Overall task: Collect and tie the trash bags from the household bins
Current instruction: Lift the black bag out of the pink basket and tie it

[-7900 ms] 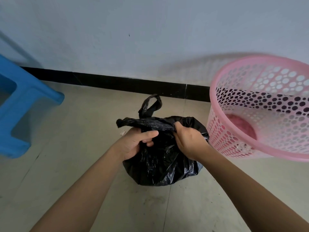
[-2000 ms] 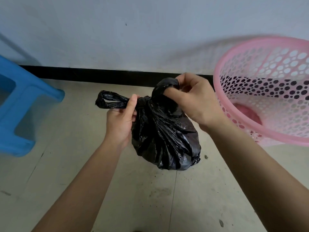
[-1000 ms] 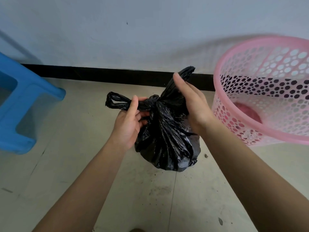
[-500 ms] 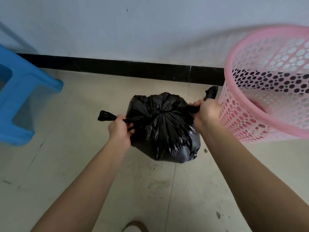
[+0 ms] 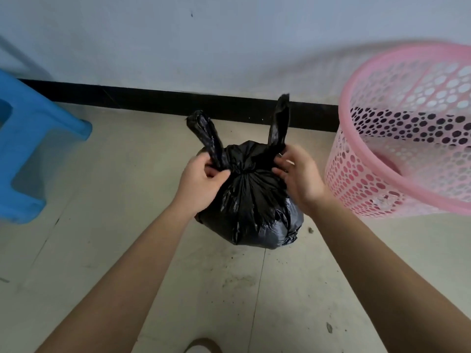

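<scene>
A full black trash bag [image 5: 252, 207] sits on the tiled floor in the middle of the head view, knotted once at its top. Two handle ends stick up from the knot. My left hand [image 5: 201, 182] pinches the base of the left handle end [image 5: 207, 138]. My right hand [image 5: 298, 177] is at the base of the right handle end [image 5: 279, 126], fingers curled round it, slightly blurred. The pink perforated bin [image 5: 407, 138] stands just right of the bag, tilted toward me, with no bag in it.
A blue plastic stool [image 5: 28, 146] stands at the left. A white wall with a black skirting board [image 5: 153, 100] runs close behind the bag. Small bits of dirt lie on the floor [image 5: 127, 200]. The tip of a shoe [image 5: 201, 347] shows at the bottom edge.
The handles were crossed and pulled outward into a knot half a second ago. Both hands have since moved in close to the knot, and the handle ends now point up.
</scene>
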A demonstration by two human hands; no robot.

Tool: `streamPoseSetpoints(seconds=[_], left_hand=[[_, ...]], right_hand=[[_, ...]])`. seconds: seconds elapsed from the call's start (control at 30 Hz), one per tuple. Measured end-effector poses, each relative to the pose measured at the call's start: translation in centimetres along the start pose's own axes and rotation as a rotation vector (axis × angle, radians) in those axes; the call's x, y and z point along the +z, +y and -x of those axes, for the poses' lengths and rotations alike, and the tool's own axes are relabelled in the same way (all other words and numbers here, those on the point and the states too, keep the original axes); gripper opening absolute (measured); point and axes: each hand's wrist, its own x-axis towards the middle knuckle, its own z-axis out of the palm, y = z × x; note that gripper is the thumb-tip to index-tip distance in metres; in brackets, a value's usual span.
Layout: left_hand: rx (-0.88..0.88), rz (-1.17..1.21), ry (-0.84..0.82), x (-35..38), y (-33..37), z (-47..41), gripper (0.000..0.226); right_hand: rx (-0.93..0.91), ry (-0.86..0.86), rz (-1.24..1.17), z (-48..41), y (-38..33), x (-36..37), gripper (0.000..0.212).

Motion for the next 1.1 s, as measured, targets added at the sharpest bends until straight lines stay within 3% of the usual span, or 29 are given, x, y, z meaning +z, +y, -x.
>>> streamPoseSetpoints(seconds=[0.1,0.17,0.27,0.33,0.4,0.47,0.53,0.6,0.67,0.73,0.8,0.9,1.0,1.1], left_hand=[[-0.114,-0.060,0.013,0.0,-1.3,0.0,0.018],[0.001,-0.184,0.128,0.0,-1.0,0.2,0.029],[0.294,-0.189,0.306,-0.3,1.5,0.9,0.029],[0.374,0.043,0.252,0.1,3.1,1.1,0.029],[0.234,0.488,0.123,0.8,4.8,1.1,0.029],[0.103,0.827,0.043,1.2,5.9,0.7,0.030],[0.002,0.896,-0.006,1.5,5.7,0.0,0.027],[-0.118,0.808,-0.035,2.1,4.3,-0.3,0.023],[-0.245,0.728,-0.065,2.6,2.4,-0.1,0.024],[-0.330,0.757,-0.125,2.3,0.7,0.0,0.021],[-0.322,0.804,-0.223,1.6,-0.1,-0.2,0.007],[-0.217,0.694,-0.365,0.9,-0.2,-0.5,0.017],[-0.169,0.584,-0.395,0.9,0.0,-0.5,0.015],[-0.225,0.516,-0.300,1.4,0.4,-0.5,0.020]], right_hand=[[0.008,0.001,0.192,-0.3,0.9,-0.6,0.027],[0.014,0.060,0.355,-0.2,1.3,-0.6,0.035],[-0.219,0.156,0.442,0.3,1.1,0.4,0.025],[-0.367,0.182,0.270,0.7,0.4,1.4,0.026],[-0.405,0.183,0.058,0.9,-0.6,2.3,0.031],[-0.318,0.143,-0.182,0.9,-1.4,2.9,0.023],[-0.238,0.110,-0.224,1.1,-1.6,2.9,0.018],[-0.276,0.054,0.127,1.2,-0.9,2.3,0.018],[-0.418,-0.081,0.726,1.2,0.5,1.2,0.019],[-0.497,-0.209,1.012,0.8,1.5,0.2,0.021],[-0.484,-0.232,0.998,0.3,1.5,-0.5,0.026],[-0.485,-0.259,1.052,-0.6,1.2,-0.8,0.026],[-0.553,-0.354,1.149,-0.6,1.3,-0.4,0.023],[-0.590,-0.425,1.196,-0.4,1.6,-0.1,0.020]])
